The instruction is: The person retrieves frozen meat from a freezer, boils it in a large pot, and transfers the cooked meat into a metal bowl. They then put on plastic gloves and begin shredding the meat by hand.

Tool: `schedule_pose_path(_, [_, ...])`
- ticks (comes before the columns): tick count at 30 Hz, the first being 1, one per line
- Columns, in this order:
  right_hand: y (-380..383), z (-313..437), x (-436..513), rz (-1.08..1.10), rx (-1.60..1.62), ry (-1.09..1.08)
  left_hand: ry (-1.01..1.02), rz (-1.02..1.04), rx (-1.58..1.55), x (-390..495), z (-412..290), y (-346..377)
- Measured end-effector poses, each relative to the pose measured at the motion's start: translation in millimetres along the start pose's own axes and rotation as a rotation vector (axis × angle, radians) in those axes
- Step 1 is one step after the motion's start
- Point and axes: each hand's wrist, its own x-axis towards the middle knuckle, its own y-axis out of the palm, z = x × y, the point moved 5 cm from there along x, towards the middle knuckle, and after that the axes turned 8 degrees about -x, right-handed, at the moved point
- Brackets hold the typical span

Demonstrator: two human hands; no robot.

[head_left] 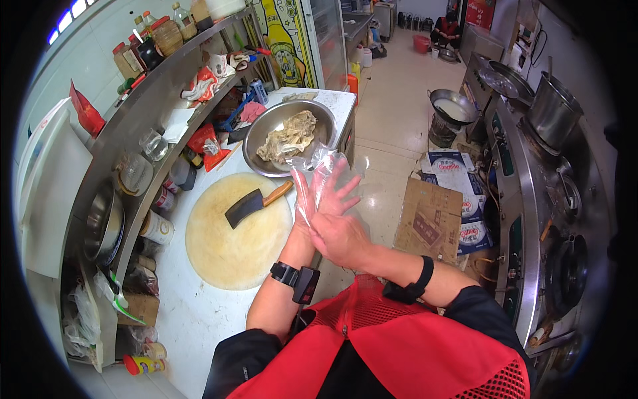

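Note:
A clear plastic glove (pixel 324 162) covers my left hand (pixel 326 192), whose fingers are spread with nothing held between them. My right hand (pixel 341 239) pinches the cuff of that glove at the left wrist. Just beyond the hands, a steel basin (pixel 329 117) holds a pale, wrinkled piece of raw food (pixel 289 137), perhaps tripe. A cleaver with a wooden handle (pixel 254 202) lies on the round chopping board (pixel 239 254), left of my hands.
The white worktop (pixel 194 329) runs below steel shelves (pixel 164 70) crowded with jars and bowls. Flattened cardboard (pixel 431 217) lies on the floor at right, beside the steel stove (pixel 518 259). A wok (pixel 452 107) sits on a low stand. A person (pixel 447 32) crouches far back.

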Motion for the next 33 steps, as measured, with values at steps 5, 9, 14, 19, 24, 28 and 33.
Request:
schedule_pose_path(5, [5.2,14.0,4.0,0.089,0.091,-0.097,0.131,-0.031,0.129,9.2,-2.4,25.8])
schedule_pose_path(9, [1.6,23.8,6.8,0.120,0.219,-0.136,0.136,-0.037,-0.045,18.9,-8.9,35.5])
schedule_pose_path(14, [-2.7,8.6,13.5,0.176,0.226,-0.088,0.414,-0.317,0.348,22.2,-42.8,13.2])
schedule_pose_path(19, [3.3,-15.8,4.3,0.197,0.260,0.042,0.463,-0.526,1.028,16.3,-55.1,-13.1])
schedule_pose_path(24, [0.6,-36.9,-7.6,0.215,0.174,0.348,0.479,-0.416,2.546,13.1,-76.6,2.3])
schedule_pose_path(28, [-9.0,-23.9,7.8,-0.001,-0.114,-0.001,0.210,-0.274,2.766,12.0,-67.7,-7.0])
schedule_pose_path(33, [19.7,-30.1,31.3,0.247,-0.218,-0.220,-0.015,0.101,2.935,9.8,-46.4,-2.7])
